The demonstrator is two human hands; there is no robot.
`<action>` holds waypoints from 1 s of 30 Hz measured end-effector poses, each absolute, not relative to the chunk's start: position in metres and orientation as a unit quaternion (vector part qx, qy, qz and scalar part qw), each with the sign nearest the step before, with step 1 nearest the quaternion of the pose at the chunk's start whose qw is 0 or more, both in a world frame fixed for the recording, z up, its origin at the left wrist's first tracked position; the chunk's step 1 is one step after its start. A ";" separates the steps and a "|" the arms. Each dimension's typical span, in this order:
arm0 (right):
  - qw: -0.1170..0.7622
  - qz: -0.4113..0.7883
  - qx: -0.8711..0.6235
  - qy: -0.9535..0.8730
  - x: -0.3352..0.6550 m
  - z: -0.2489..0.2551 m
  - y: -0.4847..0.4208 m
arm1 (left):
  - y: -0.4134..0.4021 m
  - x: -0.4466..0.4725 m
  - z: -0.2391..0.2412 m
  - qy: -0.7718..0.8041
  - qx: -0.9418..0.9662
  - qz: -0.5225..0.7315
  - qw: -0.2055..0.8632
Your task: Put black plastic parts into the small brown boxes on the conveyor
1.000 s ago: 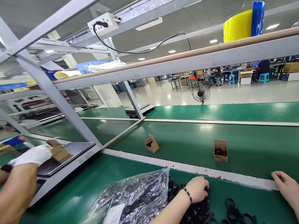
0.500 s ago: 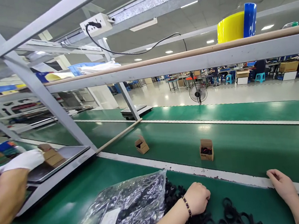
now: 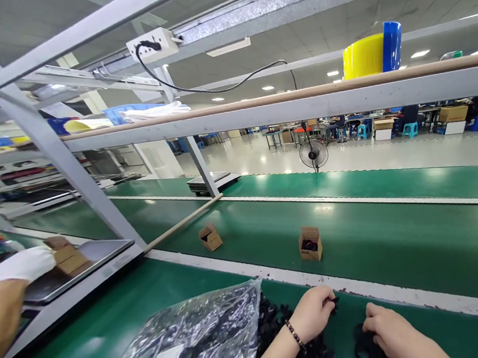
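Note:
My left hand (image 3: 312,315), with a beaded bracelet at the wrist, is closed in a pinch; a small black piece (image 3: 336,302) pokes out at its fingertips. Beneath that wrist lies a heap of small black parts (image 3: 271,321), beside a clear plastic bag (image 3: 204,331) filled with dark parts and bearing a white label. My right hand (image 3: 389,328) is lowered over some black rings (image 3: 363,348) on the green surface. Its fingers are curled down at them, and what is between them is hidden.
Two open cardboard boxes, one at left (image 3: 210,238) and one at right (image 3: 310,244), stand on the green belt (image 3: 378,244) beyond the pale rail. At left, another person's gloved hand (image 3: 21,265) touches a carton (image 3: 70,258) on a scale (image 3: 110,249). Metal frame posts rise there.
My right hand has moved left and down from the pale rail to the black rings. My left hand has shifted slightly, and a black piece now shows at its fingertips. The view has turned slightly.

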State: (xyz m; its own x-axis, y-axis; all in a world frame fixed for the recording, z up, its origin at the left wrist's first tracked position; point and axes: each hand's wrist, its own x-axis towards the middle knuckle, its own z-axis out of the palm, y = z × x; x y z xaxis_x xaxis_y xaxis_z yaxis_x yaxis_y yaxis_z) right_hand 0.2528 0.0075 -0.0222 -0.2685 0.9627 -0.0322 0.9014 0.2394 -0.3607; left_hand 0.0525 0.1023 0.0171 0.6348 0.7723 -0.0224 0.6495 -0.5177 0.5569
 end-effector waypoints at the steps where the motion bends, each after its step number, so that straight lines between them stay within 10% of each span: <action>1: 0.092 0.153 -0.604 -0.777 0.257 -0.023 0.008 | 0.100 0.056 0.016 0.422 0.846 0.136 0.296; 9: 0.092 0.103 -0.718 -0.682 0.299 -0.028 -0.011 | 0.086 0.085 -0.019 0.432 0.728 0.261 0.464; 30: 0.217 0.002 -0.876 -0.430 0.418 0.001 -0.011 | 0.087 0.094 -0.047 0.416 0.864 0.118 0.257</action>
State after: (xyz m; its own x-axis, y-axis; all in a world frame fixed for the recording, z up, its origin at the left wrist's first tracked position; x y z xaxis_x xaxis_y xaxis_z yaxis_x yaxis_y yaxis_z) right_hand 0.4177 -0.0113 0.0009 0.6297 0.7551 0.1825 0.7531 -0.5357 -0.3820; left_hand 0.0937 0.0867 -0.0466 0.6267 0.7792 -0.0103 0.6578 -0.5218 0.5431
